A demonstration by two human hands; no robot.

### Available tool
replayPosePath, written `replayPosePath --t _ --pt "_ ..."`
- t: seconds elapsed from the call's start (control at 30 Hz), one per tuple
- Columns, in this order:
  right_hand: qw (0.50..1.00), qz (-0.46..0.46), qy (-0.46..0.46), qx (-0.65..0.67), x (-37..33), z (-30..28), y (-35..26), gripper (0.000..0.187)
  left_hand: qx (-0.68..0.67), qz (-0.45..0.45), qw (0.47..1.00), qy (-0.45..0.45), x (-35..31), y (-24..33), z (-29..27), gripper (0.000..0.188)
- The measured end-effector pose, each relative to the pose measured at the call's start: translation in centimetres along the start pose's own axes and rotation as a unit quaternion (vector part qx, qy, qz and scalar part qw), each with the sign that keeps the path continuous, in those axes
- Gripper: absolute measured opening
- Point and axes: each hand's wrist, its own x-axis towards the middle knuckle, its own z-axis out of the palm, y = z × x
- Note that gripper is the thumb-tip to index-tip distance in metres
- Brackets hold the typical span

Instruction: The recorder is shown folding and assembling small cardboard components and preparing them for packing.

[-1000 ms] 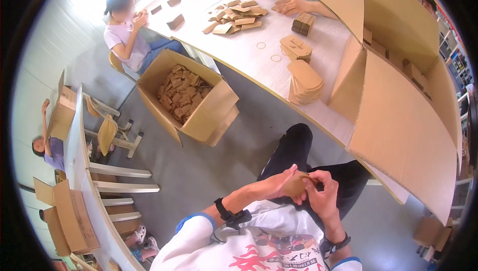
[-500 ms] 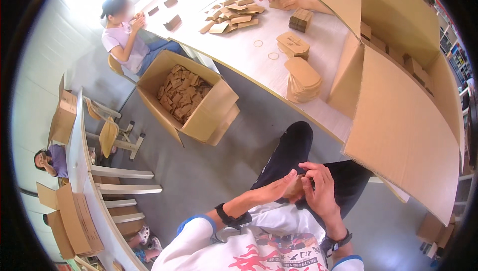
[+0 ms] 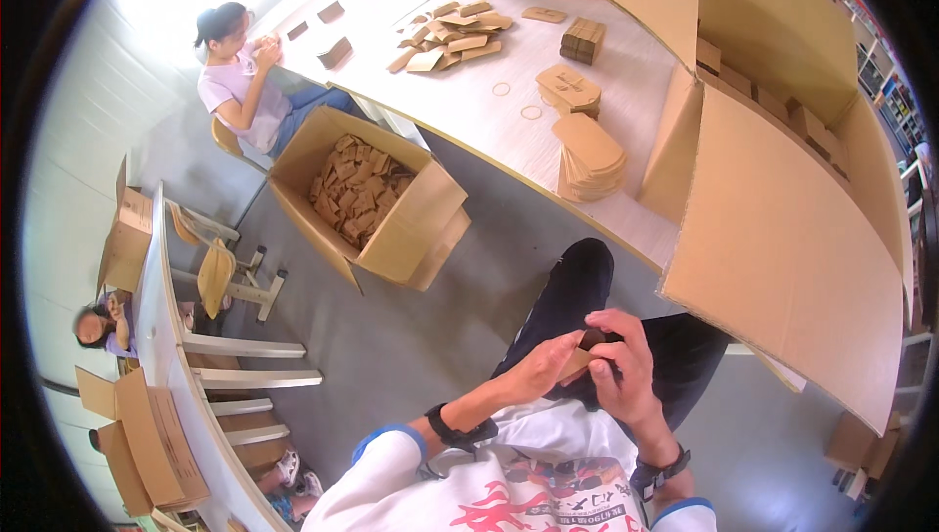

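Over my lap, a small brown cardboard piece (image 3: 577,363) is held between my two hands, folded so that a dark opening shows at its top. My left hand (image 3: 541,368) closes on its left side with the fingers stretched along it. On the other side my right hand (image 3: 628,371) has curled fingers and thumb around it. Fingers hide much of the piece, so its full shape cannot be made out.
A white table (image 3: 479,131) carries a stack of flat cardboard pieces (image 3: 590,155), a loose heap (image 3: 455,35) and rubber bands (image 3: 531,112). A big open carton (image 3: 782,229) stands at right; another carton (image 3: 430,224) holds many small brown pieces. Co-workers sit nearby.
My right fingers have lifted and spread a little, and the piece now shows a dark opening. Across the table, a co-worker's hands have drawn back, leaving a flat piece lying there.
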Motion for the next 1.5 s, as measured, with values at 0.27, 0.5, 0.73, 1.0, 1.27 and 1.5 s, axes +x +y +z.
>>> replayPosePath --t 0.27,0.5,0.73,1.0,1.27,1.5 --pt "0.999 0.052 0.012 -0.012 -0.2 1.0 -0.1 0.016 -0.148 -0.023 0.989 -0.009 0.1 -2.1 1.0 0.088" --pt "0.978 -0.081 0.134 -0.137 -0.7 2.0 -0.4 0.039 -0.201 -0.002 0.978 0.048 0.3 0.0 1.7 0.087" --pt "0.961 -0.103 0.123 -0.226 -1.6 1.1 -0.6 0.035 -0.087 0.091 0.992 0.032 0.7 0.4 1.7 0.089" --pt "0.96 -0.107 0.115 -0.232 -1.4 1.7 -0.2 0.02 -0.111 0.057 0.991 0.044 0.6 -0.2 1.8 0.087" --pt "0.965 -0.122 0.117 -0.201 -1.1 1.4 -0.2 0.024 0.0 0.061 0.998 0.009 0.2 -1.6 1.7 0.086" --pt "0.97 -0.1 0.137 -0.172 -3.1 1.0 1.7 0.02 -0.049 0.036 0.998 0.015 0.0 0.6 2.0 0.085"
